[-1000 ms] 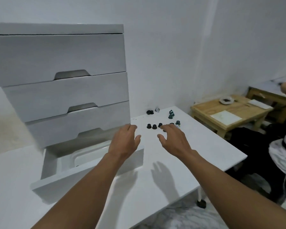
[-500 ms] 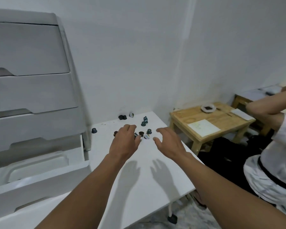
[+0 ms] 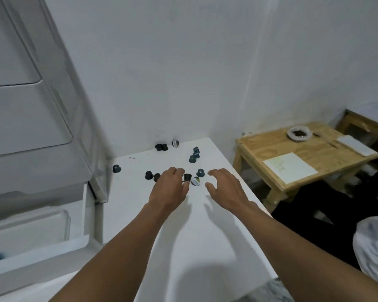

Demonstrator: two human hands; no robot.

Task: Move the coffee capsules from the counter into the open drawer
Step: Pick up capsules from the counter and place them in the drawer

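Several dark coffee capsules lie scattered on the white counter (image 3: 162,225), among them one by the cabinet (image 3: 116,168), a pair (image 3: 148,175) left of my hand and a group near the wall (image 3: 161,147). My left hand (image 3: 170,189) pinches a black capsule (image 3: 187,177) between fingertips and thumb. My right hand (image 3: 226,189) hovers just right of it with fingers spread, holding nothing. Between the hands lie a capsule on its side (image 3: 196,182) and a teal one (image 3: 200,172). The open drawer (image 3: 31,256) sticks out at lower left.
A white drawer cabinet (image 3: 31,127) stands against the wall on the left. Right of the counter's edge is a low wooden table (image 3: 327,153) with a paper sheet (image 3: 289,167) and a small dish (image 3: 299,133). A person in white (image 3: 373,247) sits at lower right.
The view has swung right, away from the drawer toward the capsules. Both hands have reached forward to the cluster, and my left fingers have closed on a black capsule.
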